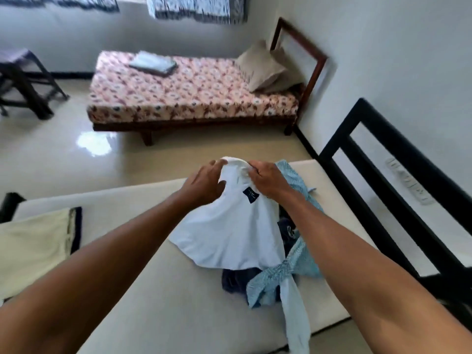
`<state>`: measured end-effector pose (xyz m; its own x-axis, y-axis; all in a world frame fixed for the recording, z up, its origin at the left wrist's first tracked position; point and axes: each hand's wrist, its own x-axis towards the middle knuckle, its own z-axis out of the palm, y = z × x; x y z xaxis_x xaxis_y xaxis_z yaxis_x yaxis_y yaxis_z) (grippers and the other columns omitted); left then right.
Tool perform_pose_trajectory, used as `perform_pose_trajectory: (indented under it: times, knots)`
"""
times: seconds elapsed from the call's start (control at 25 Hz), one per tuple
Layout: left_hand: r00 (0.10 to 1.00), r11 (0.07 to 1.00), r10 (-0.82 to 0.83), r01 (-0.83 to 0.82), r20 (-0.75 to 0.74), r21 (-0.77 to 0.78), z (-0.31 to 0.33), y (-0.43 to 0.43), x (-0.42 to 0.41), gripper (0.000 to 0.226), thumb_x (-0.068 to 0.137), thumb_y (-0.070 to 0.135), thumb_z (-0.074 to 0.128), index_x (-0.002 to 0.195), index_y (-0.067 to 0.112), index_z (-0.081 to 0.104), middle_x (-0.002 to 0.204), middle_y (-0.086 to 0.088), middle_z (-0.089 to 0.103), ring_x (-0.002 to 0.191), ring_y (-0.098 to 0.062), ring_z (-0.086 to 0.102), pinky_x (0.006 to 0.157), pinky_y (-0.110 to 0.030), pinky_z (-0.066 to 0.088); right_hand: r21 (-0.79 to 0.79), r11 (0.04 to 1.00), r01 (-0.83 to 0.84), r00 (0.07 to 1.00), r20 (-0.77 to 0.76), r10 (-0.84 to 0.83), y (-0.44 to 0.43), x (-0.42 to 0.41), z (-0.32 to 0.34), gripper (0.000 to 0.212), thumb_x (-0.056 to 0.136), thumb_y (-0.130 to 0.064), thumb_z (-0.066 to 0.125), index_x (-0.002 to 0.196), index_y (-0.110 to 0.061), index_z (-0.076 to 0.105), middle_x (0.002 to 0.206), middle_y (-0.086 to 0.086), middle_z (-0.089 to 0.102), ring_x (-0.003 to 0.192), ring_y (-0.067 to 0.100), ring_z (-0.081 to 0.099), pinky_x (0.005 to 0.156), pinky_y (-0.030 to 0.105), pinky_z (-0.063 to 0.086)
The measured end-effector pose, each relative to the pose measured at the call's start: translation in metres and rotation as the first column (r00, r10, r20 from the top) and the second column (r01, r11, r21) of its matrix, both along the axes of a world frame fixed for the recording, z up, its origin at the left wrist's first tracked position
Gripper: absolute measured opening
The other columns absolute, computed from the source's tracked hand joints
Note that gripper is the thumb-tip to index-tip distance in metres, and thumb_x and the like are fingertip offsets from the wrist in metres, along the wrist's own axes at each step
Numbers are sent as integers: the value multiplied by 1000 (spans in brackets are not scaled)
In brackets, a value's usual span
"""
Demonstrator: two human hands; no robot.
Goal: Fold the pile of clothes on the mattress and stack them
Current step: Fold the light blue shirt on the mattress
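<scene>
Two hands [204, 185] [268, 181], two pillows [258, 63] [290, 72], one white shirt [229, 231], one folded cream cloth [33, 246].

A home bedroom: two beds [194, 93], pillows [258, 63], curtains [196, 8].

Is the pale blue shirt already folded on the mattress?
No, the left hand and the right hand hold the pale blue shirt up by its collar, unfolded, over the clothes pile.

Person's arms, head view. Left forearm [107, 251] and right forearm [357, 238]: bare along their whole visible length. Left hand [204, 183] and right hand [268, 180]: bare, fingers [217, 164] slightly blurred.
</scene>
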<state>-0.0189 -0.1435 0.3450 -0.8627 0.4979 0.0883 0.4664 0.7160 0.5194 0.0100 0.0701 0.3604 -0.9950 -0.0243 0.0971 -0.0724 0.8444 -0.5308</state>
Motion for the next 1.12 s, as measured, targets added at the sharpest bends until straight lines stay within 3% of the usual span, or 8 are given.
perform_pose_trajectory:
  times: [0.16, 0.32, 0.44, 0.68, 0.76, 0.84, 1.0, 1.12]
  knots:
    - [964, 992, -17, 51, -264, 120, 86, -31, -12, 65, 89, 19, 74, 148, 11, 49, 144, -19, 54, 130, -40, 51, 108, -47, 43, 26, 995, -96, 967, -234, 99, -50, 2, 100, 19, 94, -22, 47, 76, -18, 50, 68, 7, 59, 64, 26, 56, 61, 40, 44]
    - [890, 982, 82, 4, -449, 187, 165, -53, -10, 35, 87, 40, 63, 114, 18, 68, 119, -11, 70, 111, -36, 63, 94, -48, 52, 72, 991, -115, 908, -398, 134, -58, 5, 175, 18, 85, -24, 49, 70, -14, 54, 61, -1, 54, 61, 21, 54, 58, 37, 43]
    - [906, 988, 72, -8, -416, 154, 189, -63, 12, 27, 87, 38, 58, 101, 16, 68, 95, -11, 75, 90, -38, 69, 75, -44, 54, -30, 990, -136, 909, -402, 112, -56, 10, 182, 13, 82, -28, 54, 74, -23, 63, 66, -10, 59, 67, 11, 57, 64, 31, 44]
    - [782, 982, 186, -166, -595, 89, 212, -64, 47, 21, 89, 22, 56, 103, 22, 72, 95, -9, 76, 86, -39, 71, 68, -40, 55, -134, 935, -328, 897, -355, 263, -53, 33, 130, 23, 88, -41, 73, 81, -21, 66, 66, -8, 60, 55, 0, 48, 55, 23, 39]
    - [729, 979, 191, -193, -657, 70, 229, -60, 56, 19, 89, 20, 60, 103, 22, 72, 98, -7, 76, 87, -37, 71, 68, -38, 55, -81, 928, -363, 915, -219, 339, -47, 43, 106, 26, 84, -49, 76, 80, -26, 65, 72, -9, 66, 59, 2, 58, 56, 27, 48]
    - [680, 958, 260, -273, -685, 92, 239, -67, 65, 16, 89, 16, 62, 100, 21, 72, 97, -6, 76, 86, -37, 71, 66, -37, 51, -81, 929, -361, 923, -177, 343, -37, 45, 93, 26, 89, -39, 78, 74, -24, 63, 70, -7, 65, 60, 7, 58, 58, 35, 46]
    - [633, 890, 371, -451, -680, 65, 223, -112, 97, 15, 94, 18, 55, 103, 17, 67, 97, -12, 74, 87, -41, 70, 64, -44, 53, -90, 981, -174, 861, -496, 107, -19, 26, 127, 24, 101, -34, 58, 90, -14, 64, 77, 8, 66, 72, 32, 66, 62, 39, 47]
    - [632, 863, 428, -499, -646, 84, 209, -137, 125, 16, 98, 18, 59, 112, 12, 65, 97, -18, 73, 84, -43, 70, 66, -44, 51, -88, 968, -235, 779, -613, 133, -27, 11, 172, 19, 102, -32, 54, 109, -17, 64, 98, 10, 73, 93, 35, 67, 72, 40, 50]
